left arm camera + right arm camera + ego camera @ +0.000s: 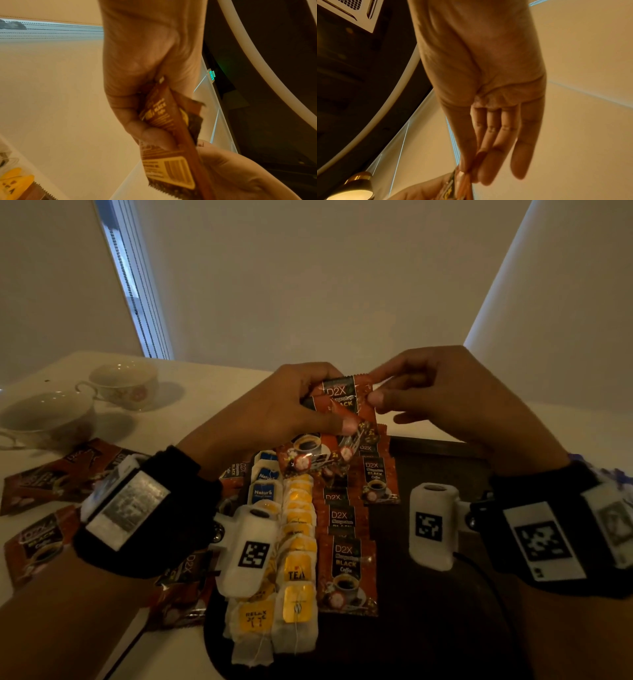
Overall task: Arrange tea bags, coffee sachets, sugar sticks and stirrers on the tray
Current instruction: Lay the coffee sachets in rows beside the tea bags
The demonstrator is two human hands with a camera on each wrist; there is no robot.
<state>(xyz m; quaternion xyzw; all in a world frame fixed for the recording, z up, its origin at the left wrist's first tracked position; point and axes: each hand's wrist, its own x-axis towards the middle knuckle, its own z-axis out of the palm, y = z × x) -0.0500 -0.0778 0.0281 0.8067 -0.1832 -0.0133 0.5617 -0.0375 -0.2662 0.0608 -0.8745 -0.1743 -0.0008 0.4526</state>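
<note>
Two white china teacups with handles stand on the pale table [205,378] at the far left: the nearer cup [46,417] is plain, while the farther cup [125,385] bears a faint pink flower. They sit just beside each other. Behind them a window with slatted blinds [137,289] runs up the cream wall. A green exit sign [211,75] glows in the left wrist view, and a lit brass lamp [356,188] shows in the right wrist view.

Head view: taken from above, facing forward and down over the dark tray [445,628] at moderate range. Left wrist view: aimed along the left hand [150,70], very close, tilted up toward wall and ceiling. Right wrist view: likewise along the right hand [484,81]. Shared by all three: the held coffee sachets [346,405].
</note>
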